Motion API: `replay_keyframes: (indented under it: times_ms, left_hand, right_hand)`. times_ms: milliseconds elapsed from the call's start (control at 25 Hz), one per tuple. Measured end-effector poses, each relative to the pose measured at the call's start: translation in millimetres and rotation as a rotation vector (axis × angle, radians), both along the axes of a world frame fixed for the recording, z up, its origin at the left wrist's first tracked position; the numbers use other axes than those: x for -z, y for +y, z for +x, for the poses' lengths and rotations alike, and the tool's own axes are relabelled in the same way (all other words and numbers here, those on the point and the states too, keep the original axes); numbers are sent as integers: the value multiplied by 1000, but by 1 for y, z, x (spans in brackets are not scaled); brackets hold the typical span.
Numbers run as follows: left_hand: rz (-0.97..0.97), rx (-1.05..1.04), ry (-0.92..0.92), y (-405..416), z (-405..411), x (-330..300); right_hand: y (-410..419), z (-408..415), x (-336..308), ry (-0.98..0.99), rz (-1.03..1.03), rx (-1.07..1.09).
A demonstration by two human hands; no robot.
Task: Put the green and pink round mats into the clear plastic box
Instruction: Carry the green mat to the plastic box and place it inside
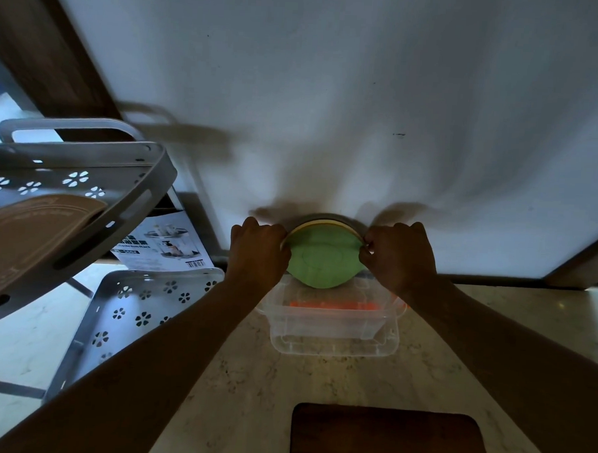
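I am gripping the stacked round green silicone mat [323, 256] edgewise, left hand [259, 250] and right hand [401, 254] pinching opposite rims, above the clear plastic box's [334, 334] far edge; next I judge lowering it inside.

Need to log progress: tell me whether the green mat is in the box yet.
Not yet. Both hands, left and right, hold the green mat upright above the clear box.

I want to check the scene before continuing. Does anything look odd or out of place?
Only the green mat: both hands bend its sides inward above the clear box.
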State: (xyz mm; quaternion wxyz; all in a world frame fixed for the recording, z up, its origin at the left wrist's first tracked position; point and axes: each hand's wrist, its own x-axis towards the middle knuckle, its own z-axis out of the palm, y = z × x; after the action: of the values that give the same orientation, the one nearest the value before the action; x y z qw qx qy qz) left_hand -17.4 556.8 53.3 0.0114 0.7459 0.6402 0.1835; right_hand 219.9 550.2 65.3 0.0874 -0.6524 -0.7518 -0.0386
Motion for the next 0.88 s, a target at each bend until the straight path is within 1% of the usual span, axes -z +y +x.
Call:
replay_keyframes:
  times_ms: [160, 320, 440, 640, 760, 880]
  left_hand:
    - [52, -11, -90, 0, 0, -2]
    - [57, -22, -121, -3, -2, -6]
    - [49, 9, -127, -6, 0, -16]
    - [8, 13, -187, -24, -5, -31]
    - [-96, -14, -222, -43, -11, -45]
    - [-188, -30, -212, -67, -17, -63]
  right_hand:
    - [-3, 2, -4, 57, 36, 23]
    - [-6, 2, -11, 227, 95, 8]
    - [-8, 5, -16, 252, 104, -29]
    - [-19, 6, -20, 236, -86, -69]
    - [-35, 8, -32, 282, -210, -90]
    - [-57, 7, -53, 304, -274, -83]
